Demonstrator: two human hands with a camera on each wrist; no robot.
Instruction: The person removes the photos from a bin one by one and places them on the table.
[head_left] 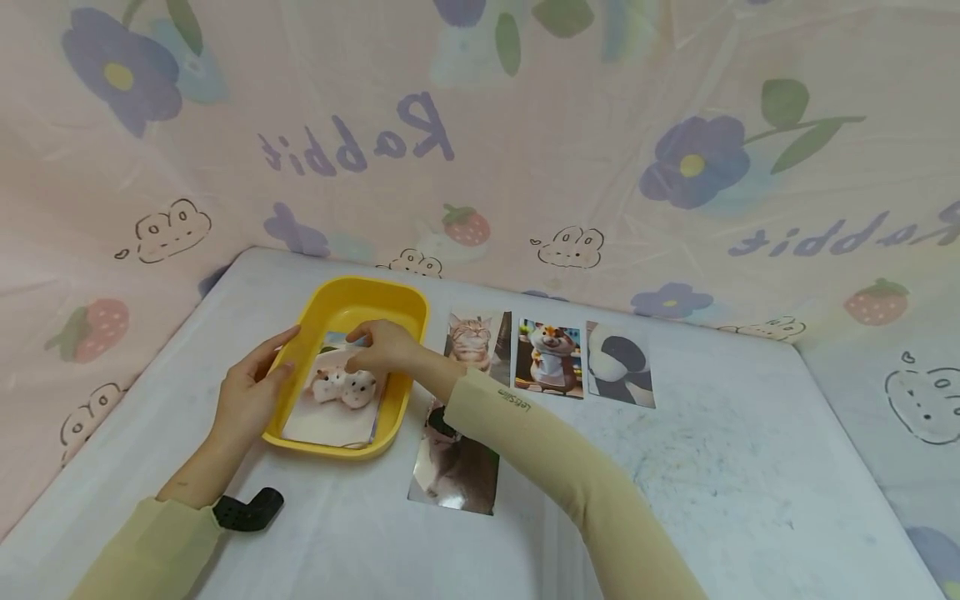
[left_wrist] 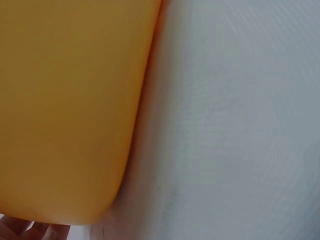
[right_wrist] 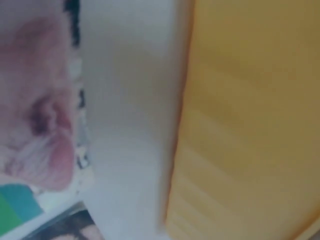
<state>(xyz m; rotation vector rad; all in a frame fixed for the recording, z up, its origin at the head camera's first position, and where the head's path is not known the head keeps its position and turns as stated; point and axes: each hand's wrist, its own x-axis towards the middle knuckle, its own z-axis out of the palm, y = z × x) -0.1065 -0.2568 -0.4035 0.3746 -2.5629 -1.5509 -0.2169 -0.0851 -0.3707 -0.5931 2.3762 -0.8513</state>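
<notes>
A yellow plastic tray stands at the left of the white table. My left hand grips its left side, thumb over the rim; in the left wrist view the fingers touch its outer wall. Inside the tray lies a photo card of two white, dark-spotted round figures, with another card's edge showing beneath. My right hand reaches over the tray's right side, bent fingers and thumb at the card's upper end. Whether they pinch the card I cannot tell. The right wrist view shows the tray's outer wall.
Right of the tray, a row holds an orange cat photo, an aproned hamster photo and a black-and-white animal photo. Nearer lies a grey animal photo, partly under my right forearm. A patterned curtain hangs behind the table.
</notes>
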